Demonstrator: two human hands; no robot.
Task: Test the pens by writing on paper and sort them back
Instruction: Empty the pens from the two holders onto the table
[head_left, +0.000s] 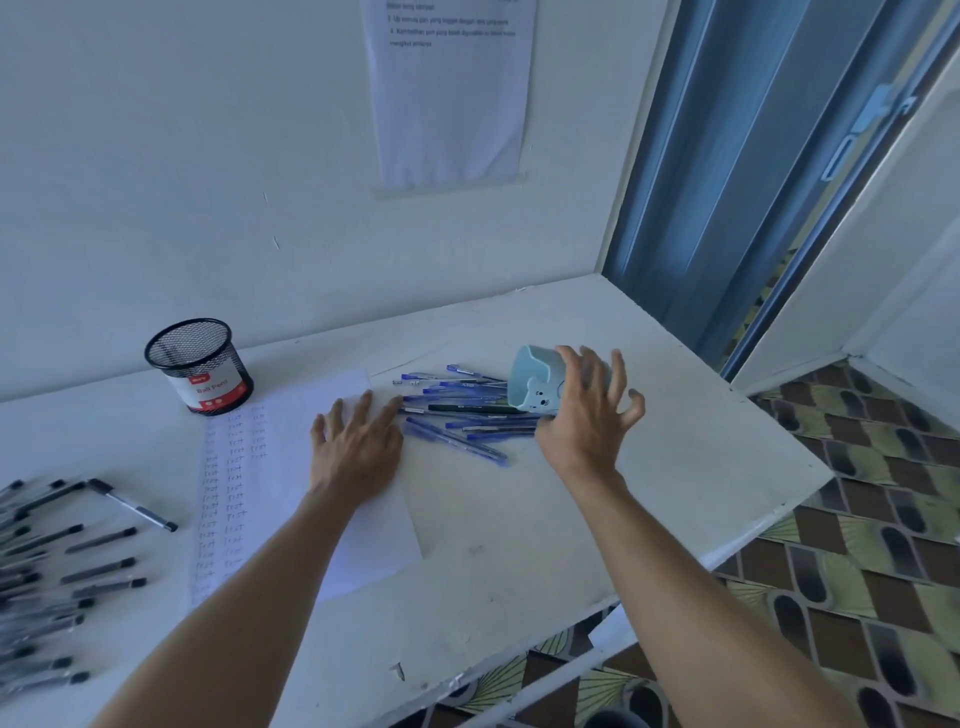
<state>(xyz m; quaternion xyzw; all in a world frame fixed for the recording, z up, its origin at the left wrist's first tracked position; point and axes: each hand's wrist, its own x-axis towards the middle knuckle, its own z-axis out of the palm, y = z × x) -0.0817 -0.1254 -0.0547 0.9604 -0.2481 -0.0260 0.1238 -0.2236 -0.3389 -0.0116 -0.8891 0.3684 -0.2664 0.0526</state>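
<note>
Blue pens (457, 415) are lying heaped just right of the paper (291, 415), beside a pale blue cup (530, 384) tipped on its side. The left hand (353, 447) is pressing flat on the paper's right edge, fingers straight. The right hand (587, 415) is arching over the cup with fingers spread; whether it is grasping cannot be told. Black pens (52, 571) are lying left of the paper.

Blue pens (457, 410), pale blue cup (535, 382), black mesh holder (200, 364), brown-and-green patterned floor (857, 545)
</note>
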